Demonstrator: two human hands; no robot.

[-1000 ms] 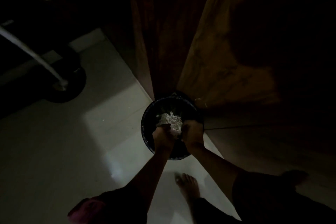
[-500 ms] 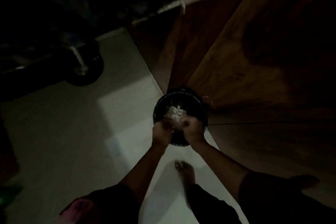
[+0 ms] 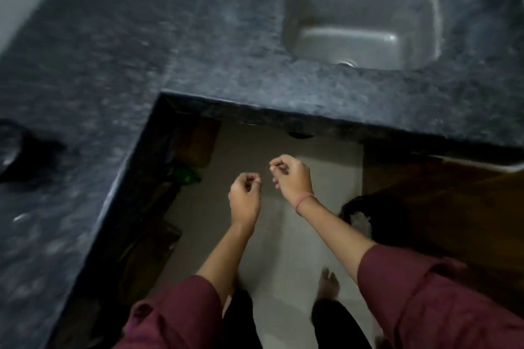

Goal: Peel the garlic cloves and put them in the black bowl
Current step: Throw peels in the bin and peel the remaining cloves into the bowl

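Black bowl: not positively identified. A dark rounded object (image 3: 11,150) sits on the counter (image 3: 141,36) at the left edge of the view. It is cut off by the frame and blurred, and whether it is the bowl cannot be told. Garlic cloves: not distinguishable anywhere in view.

Left hand (image 3: 245,198): raised over the floor (image 3: 283,249), seen from the back, fingers curled inward with the thumb against the forefinger. The palm side is hidden, so contents cannot be told.

Right hand (image 3: 292,178): just beside the left and slightly farther forward, not touching it, with a thin band (image 3: 304,199) at the wrist. Thumb and forefinger tips meet and the other fingers are curled. Whether anything is pinched there cannot be told.

Both forearms emerge from maroon sleeves (image 3: 181,314). One bare foot (image 3: 329,283) is visible below.

Surroundings: the dark speckled counter is L-shaped, with a steel sink (image 3: 312,36) set into it at upper right. The whole picture is smeared. To the right of the right forearm, a black bin (image 3: 348,207) holds pale scraps (image 3: 361,222). It is partly hidden by the arm and by shadow beside a brown wooden panel (image 3: 453,207). The space under the counter is dark, and a green item (image 3: 185,175) there is unidentifiable.
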